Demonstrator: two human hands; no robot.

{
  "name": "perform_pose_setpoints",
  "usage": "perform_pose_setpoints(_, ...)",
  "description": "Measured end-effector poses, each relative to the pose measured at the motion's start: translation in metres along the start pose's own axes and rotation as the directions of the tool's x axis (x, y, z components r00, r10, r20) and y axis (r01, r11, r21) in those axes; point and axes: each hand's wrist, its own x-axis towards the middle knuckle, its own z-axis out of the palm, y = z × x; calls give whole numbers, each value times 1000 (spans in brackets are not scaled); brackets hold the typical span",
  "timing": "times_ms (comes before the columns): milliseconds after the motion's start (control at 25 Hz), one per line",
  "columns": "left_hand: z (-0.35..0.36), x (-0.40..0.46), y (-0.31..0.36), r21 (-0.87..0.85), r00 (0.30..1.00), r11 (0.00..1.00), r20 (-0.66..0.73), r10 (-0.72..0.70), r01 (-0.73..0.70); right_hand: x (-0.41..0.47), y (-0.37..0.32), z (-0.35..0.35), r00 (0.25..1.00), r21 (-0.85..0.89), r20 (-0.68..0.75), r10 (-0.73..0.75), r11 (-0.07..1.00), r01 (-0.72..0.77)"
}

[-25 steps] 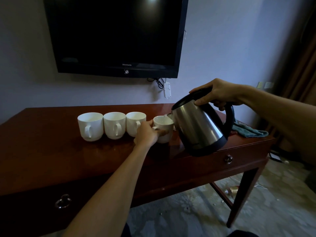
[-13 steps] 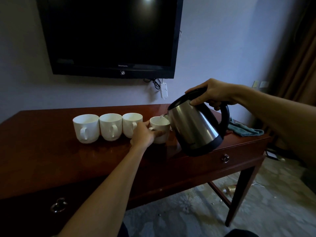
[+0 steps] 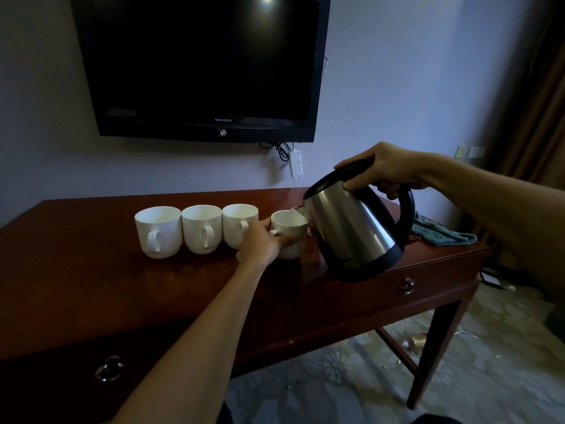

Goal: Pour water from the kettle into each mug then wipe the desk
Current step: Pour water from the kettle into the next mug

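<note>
Water [image 3: 294,208] runs in a thin stream from the spout of the kettle [image 3: 351,231] into the rightmost mug [image 3: 290,229] in the head view. The right hand [image 3: 383,168] is closed around the top of the kettle's black handle, thumb lying along the lid, and holds the steel body tilted to the left, clear of the tabletop [image 3: 91,280]. The left hand [image 3: 260,243] is curled around the near side of that mug at its handle, steadying it where it stands. Three more white mugs stand in a row to the left, handles facing the camera: the far-left mug [image 3: 157,231], the second mug [image 3: 201,228] touching it, and the third mug [image 3: 238,223], partly hidden behind the left hand. Whether those three hold water cannot be told. A teal cloth [image 3: 443,234] lies crumpled at the right end of the dark red wood, behind the kettle. Two drawer pulls show on the front, one ring pull [image 3: 108,368] at lower left and one knob [image 3: 406,285] below the kettle. A black television [image 3: 201,62] hangs on the wall above, with a white power strip [image 3: 295,163] dangling beneath it.
</note>
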Motion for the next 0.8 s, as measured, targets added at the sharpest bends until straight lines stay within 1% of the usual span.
perform_pose_setpoints(400,2,2,-3,40,1000,999,-20,3,-3,0,1,0,1000,13,-1,3,1000,-3)
perform_pose_setpoints(800,2,1,-1,10,1000,1000,-16,-16,16,1,1,0,1000,-4,1,-4,1000,4)
